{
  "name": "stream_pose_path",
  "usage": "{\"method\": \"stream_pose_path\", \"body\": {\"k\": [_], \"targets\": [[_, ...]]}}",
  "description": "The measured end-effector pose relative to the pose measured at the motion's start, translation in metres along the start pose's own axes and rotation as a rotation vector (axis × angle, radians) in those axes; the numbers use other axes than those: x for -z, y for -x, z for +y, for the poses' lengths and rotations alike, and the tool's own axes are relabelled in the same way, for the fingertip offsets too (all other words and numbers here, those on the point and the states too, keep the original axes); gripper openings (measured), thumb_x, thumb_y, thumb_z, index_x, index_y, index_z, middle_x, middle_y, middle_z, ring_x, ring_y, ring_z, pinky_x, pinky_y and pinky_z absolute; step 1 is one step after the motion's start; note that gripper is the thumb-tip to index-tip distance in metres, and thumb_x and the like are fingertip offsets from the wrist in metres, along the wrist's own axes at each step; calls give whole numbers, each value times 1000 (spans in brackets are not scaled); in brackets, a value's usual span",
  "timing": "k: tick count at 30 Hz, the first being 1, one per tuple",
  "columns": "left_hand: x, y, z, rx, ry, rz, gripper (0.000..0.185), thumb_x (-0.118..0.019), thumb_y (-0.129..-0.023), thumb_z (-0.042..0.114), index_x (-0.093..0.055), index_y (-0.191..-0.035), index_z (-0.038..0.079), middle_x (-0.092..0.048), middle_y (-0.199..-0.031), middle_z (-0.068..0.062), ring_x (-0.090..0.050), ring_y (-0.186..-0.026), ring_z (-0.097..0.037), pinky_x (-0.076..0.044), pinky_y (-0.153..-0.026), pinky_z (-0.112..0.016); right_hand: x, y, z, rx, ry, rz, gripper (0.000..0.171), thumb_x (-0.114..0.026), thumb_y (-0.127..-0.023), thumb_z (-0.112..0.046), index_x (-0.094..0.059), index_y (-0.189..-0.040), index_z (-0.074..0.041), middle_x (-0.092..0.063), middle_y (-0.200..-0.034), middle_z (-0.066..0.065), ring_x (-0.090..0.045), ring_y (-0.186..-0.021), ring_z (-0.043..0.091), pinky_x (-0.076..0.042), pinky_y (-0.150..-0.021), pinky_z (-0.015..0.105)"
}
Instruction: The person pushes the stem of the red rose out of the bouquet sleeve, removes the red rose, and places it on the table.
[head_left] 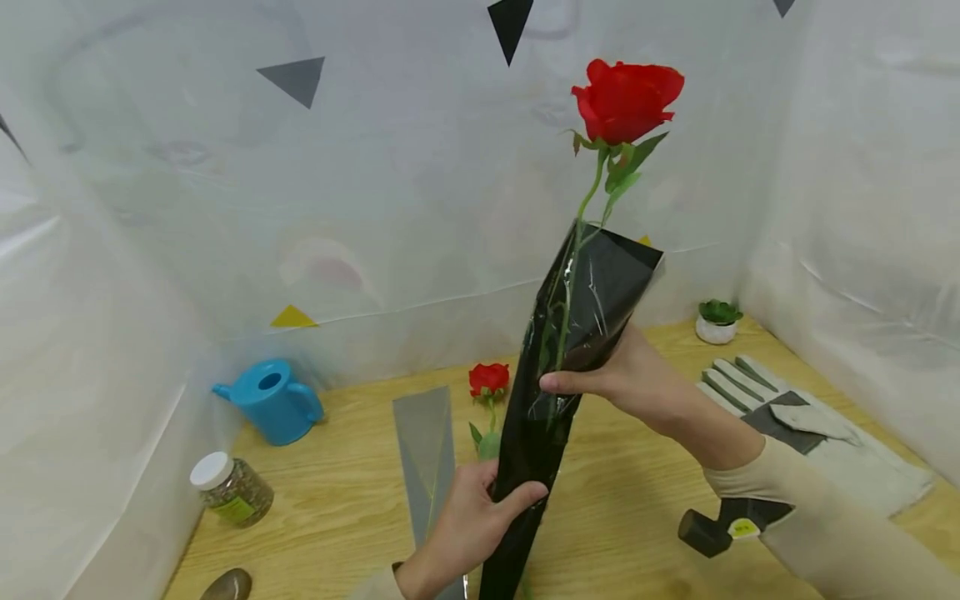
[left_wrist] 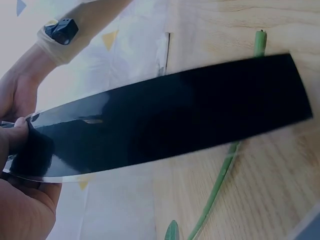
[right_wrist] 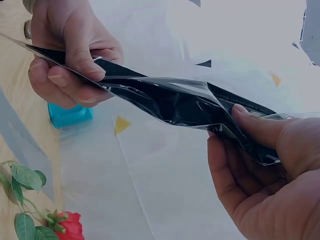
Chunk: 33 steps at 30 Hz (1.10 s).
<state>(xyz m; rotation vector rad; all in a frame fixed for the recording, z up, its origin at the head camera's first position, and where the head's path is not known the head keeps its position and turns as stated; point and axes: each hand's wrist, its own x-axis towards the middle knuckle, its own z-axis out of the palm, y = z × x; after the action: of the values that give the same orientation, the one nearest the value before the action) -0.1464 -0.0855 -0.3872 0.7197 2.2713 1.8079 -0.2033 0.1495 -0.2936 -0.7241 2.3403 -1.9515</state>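
Note:
A red rose (head_left: 628,100) stands upright, its green stem running down into a long black plastic sleeve (head_left: 570,333). My left hand (head_left: 487,504) grips the sleeve's lower part, thumb across the front. Higher up, my right hand (head_left: 592,379) holds the sleeve just below its open mouth, thumb on the front. In the right wrist view the right hand (right_wrist: 250,150) pinches one end of the sleeve (right_wrist: 175,102) and the left hand (right_wrist: 70,55) the other. The left wrist view shows the sleeve (left_wrist: 175,120) stretched above the table.
On the wooden table (head_left: 645,500) lie a second red rose (head_left: 489,379), a clear grey sleeve (head_left: 427,450), a blue watering can (head_left: 273,400), a jar (head_left: 231,487), a stone (head_left: 228,586), grey work gloves (head_left: 795,417) and a small potted plant (head_left: 718,321). White sheeting walls the space.

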Motion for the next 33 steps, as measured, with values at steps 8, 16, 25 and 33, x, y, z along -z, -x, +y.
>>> {"method": "stream_pose_path", "body": {"k": [8, 16, 25, 33], "targets": [[5, 1, -4, -16, -35, -46, 16, -68, -96, 27, -75, -103, 15, -71, -85, 6, -67, -77, -10, -55, -70, -27, -3, 0, 2, -75, 60, -34, 100, -86, -80, -26, -21, -155, -20, -33, -151, 5, -37, -136, 28, -38, -104, 55], [25, -11, 17, -97, 24, -12, 39, -64, -99, 23, -57, -136, 18, -63, -122, 1, -61, -108, -20, -51, -91, -39, -15, 0, 6, -76, 147, -118, 75, -88, -76, -31, -48, -138, -16, -57, -129, 3, -56, -117, 21, -44, -100, 50], [29, -33, 54, -114, 62, 125, 30, -70, -95, 25, -68, -124, 19, -67, -116, 0, -64, -102, -20, -53, -88, -41, -32, 1, 10, -51, 64, -183, 67, -87, -79, -26, -51, -134, -16, -63, -120, 3, -62, -108, 21, -49, -94, 44], [27, -34, 57, -86, 183, 149, 23, -74, -92, 18, -73, -113, 11, -71, -99, -10, -66, -93, -28, -56, -80, -43, -39, 5, 8, 12, 49, -223, 56, -85, -81, -18, -57, -129, -13, -66, -115, 3, -65, -103, 20, -53, -89, 37]]}}
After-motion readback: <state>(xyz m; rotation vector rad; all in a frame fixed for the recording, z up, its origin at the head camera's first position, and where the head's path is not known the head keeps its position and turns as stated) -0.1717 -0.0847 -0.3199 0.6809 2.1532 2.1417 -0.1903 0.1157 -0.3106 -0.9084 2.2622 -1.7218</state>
